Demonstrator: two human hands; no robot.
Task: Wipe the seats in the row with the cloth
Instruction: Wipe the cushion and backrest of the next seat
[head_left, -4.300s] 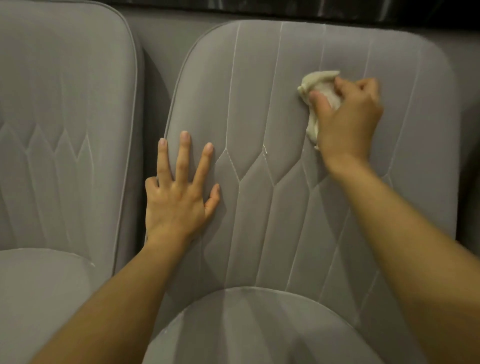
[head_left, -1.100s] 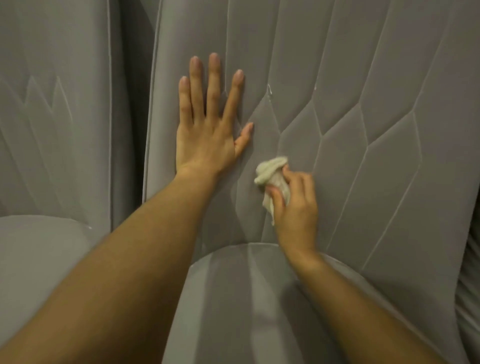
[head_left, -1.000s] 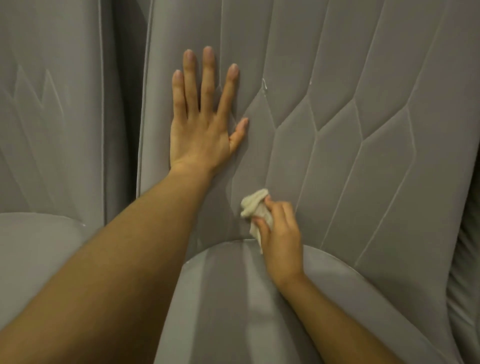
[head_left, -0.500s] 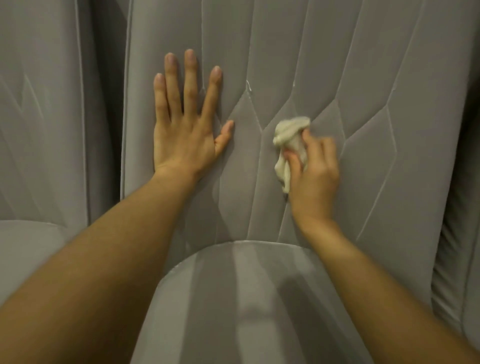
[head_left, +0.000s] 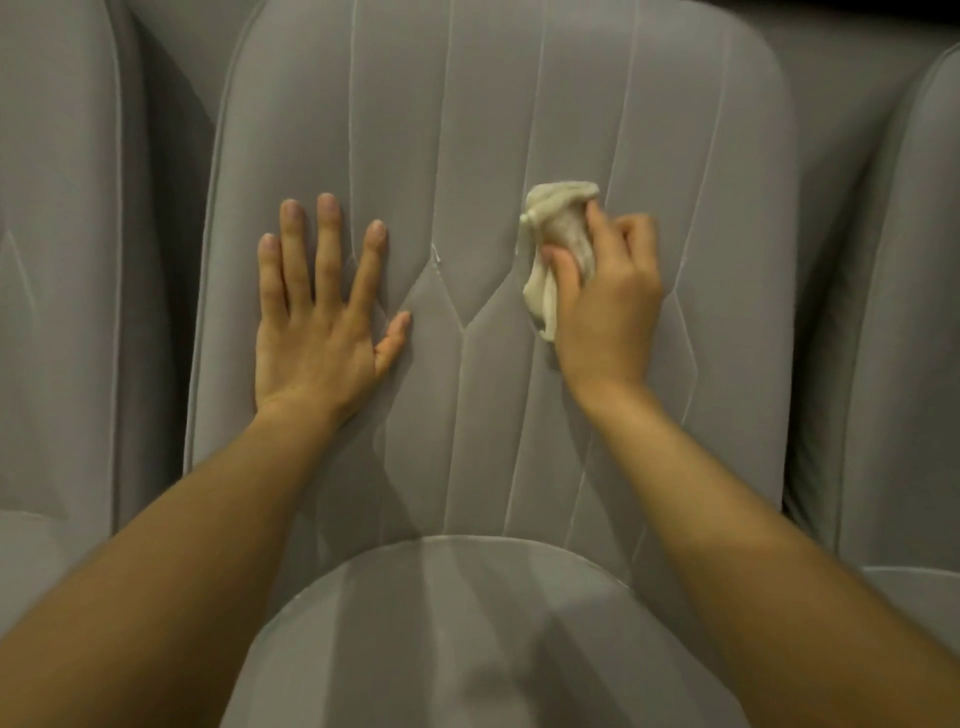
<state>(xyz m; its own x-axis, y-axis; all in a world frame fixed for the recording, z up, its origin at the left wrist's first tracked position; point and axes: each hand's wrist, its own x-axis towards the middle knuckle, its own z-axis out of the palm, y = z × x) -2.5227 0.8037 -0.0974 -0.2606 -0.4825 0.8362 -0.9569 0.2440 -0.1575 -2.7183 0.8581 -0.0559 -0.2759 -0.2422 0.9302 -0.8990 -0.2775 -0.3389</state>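
Since half a second ago the right hand has carried the cloth up and rightward across the backrest, whose rounded top now shows. Grey velvety fabric with pale stitched seams covers this middle seat; its curved cushion fills the lower centre of the frame. A left seat and a right seat of the same fabric flank it in dim light. The left hand lies flat on the backrest, fingers straight and spread. The cloth is cream, crumpled into a small wad and pressed to the backrest at centre right, with the right hand's fingers and thumb curled round it.
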